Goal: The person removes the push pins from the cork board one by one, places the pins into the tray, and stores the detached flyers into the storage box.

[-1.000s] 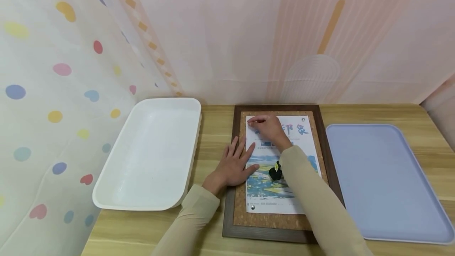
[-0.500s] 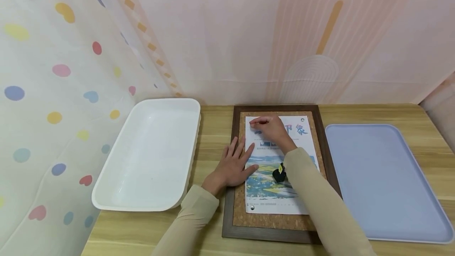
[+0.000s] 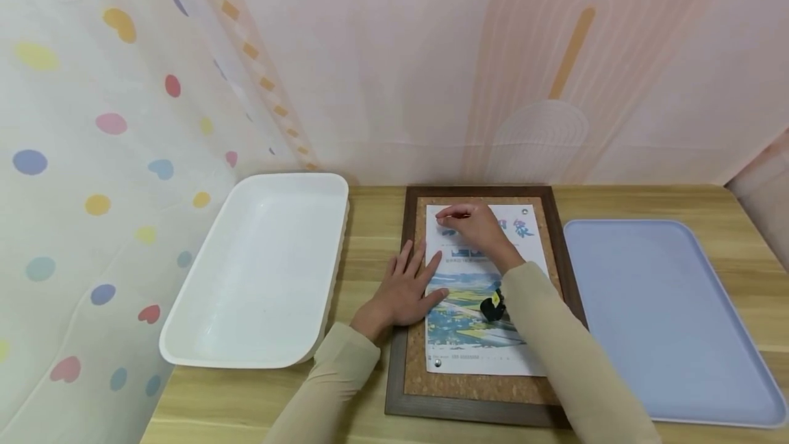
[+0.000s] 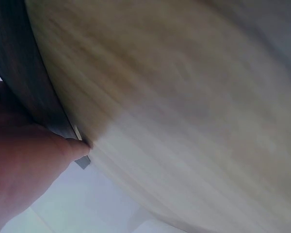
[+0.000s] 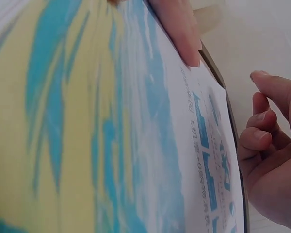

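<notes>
A printed poster (image 3: 459, 290) with a blue, yellow and green landscape lies on a cork board (image 3: 468, 386) in a dark wooden frame (image 3: 444, 405). My left hand (image 3: 403, 293) rests on the board's left side with fingers spread, thumb and index finger over the poster's edge. At the upper left corner, my right hand (image 3: 481, 228) pinches a tiny dark thing, seemingly a thumbtack (image 3: 439, 220), between thumb and index finger; in the right wrist view its other fingers (image 5: 259, 138) are curled. Round silver thumbtacks sit at the poster's upper right (image 3: 524, 212) and lower left (image 3: 437, 363). My right forearm hides the lower right corner.
Left of the board stands a deep white tray (image 3: 265, 279). A flat light blue tray (image 3: 666, 321) lies to the right. Both are on a wood-grain table (image 3: 209, 403), with patterned cloth (image 3: 394, 74) behind. A black wrist camera (image 3: 493, 307) hangs at my right cuff.
My right hand has shifted slightly right and toward me, its pinching fingertips drawing a little inward from the poster's upper left corner. The left hand has stayed in place.
</notes>
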{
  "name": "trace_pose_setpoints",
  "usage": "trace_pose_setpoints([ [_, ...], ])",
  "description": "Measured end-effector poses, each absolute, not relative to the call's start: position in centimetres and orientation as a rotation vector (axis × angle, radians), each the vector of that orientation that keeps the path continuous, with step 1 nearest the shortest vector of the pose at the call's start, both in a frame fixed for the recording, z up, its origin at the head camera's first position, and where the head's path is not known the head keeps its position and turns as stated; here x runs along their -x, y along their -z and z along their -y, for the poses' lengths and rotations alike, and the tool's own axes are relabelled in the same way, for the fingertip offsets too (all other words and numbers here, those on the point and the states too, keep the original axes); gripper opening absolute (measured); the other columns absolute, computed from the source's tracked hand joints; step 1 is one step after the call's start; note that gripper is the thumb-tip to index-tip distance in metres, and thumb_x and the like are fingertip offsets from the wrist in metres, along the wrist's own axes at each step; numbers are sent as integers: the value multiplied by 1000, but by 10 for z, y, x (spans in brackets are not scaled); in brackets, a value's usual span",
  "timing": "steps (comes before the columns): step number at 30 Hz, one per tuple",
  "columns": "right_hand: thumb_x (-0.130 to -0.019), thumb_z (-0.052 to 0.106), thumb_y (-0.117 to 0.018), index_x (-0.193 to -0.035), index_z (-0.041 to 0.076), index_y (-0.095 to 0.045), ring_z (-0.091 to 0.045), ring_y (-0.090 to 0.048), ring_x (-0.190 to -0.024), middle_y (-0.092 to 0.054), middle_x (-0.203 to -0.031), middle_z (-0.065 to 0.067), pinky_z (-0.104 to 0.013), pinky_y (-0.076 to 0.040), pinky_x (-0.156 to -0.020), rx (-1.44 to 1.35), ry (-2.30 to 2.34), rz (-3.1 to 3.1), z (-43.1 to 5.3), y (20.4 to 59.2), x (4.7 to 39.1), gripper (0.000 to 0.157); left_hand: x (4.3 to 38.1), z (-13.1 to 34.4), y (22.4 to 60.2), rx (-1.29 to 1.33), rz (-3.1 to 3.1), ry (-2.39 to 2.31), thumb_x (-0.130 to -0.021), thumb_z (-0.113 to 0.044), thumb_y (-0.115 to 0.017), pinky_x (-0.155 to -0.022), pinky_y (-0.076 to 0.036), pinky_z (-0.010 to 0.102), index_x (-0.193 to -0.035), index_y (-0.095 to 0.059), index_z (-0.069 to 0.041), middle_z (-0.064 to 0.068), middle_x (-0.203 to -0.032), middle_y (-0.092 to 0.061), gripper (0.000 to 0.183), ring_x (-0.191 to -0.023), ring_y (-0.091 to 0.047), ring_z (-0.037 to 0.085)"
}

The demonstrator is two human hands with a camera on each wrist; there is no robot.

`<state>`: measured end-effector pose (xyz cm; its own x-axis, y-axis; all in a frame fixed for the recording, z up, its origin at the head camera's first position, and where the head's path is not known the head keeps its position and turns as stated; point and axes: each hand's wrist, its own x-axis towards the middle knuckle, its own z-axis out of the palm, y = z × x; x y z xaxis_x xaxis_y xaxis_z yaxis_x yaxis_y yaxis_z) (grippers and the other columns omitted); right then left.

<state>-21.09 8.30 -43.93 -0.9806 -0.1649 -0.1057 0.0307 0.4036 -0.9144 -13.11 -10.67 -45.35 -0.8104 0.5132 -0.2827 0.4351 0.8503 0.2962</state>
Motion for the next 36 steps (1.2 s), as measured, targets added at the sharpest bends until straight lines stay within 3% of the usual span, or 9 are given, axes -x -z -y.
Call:
trace_pose_setpoints([
  [14, -97, 24, -66, -113, 12, -76, -25, -63, -97, -72, -110, -5, -38, -50, -82, 146, 1572, -2528, -103, 431, 207, 22, 134, 106, 455, -706, -2670, -331, -104, -56, -32, -120, -3, 58, -161, -7, -23, 8, -166, 10, 71, -152, 16, 31],
  [27, -97, 27, -66, -115, 13, -75, -24, -64, -101, -71, -114, -4, -39, -50, -86, 142, 1536, -2545, -125, 423, 199, 25, 135, 103, 456, -716, -2678, -335, -104, -56, -33, -120, -3, 59, -161, -7, -23, 9, -166, 10, 71, -152, 16, 33],
  [36, -96, 18, -66, -116, 7, -74, -29, -65, -101, -72, -114, -9, -32, -51, -81, 192, 1572, -2584, -154, 414, 192, 23, 134, 103, 457, -707, -2682, -327, -104, -57, -32, -120, -3, 59, -161, -6, -24, 9, -166, 10, 71, -152, 16, 33],
])
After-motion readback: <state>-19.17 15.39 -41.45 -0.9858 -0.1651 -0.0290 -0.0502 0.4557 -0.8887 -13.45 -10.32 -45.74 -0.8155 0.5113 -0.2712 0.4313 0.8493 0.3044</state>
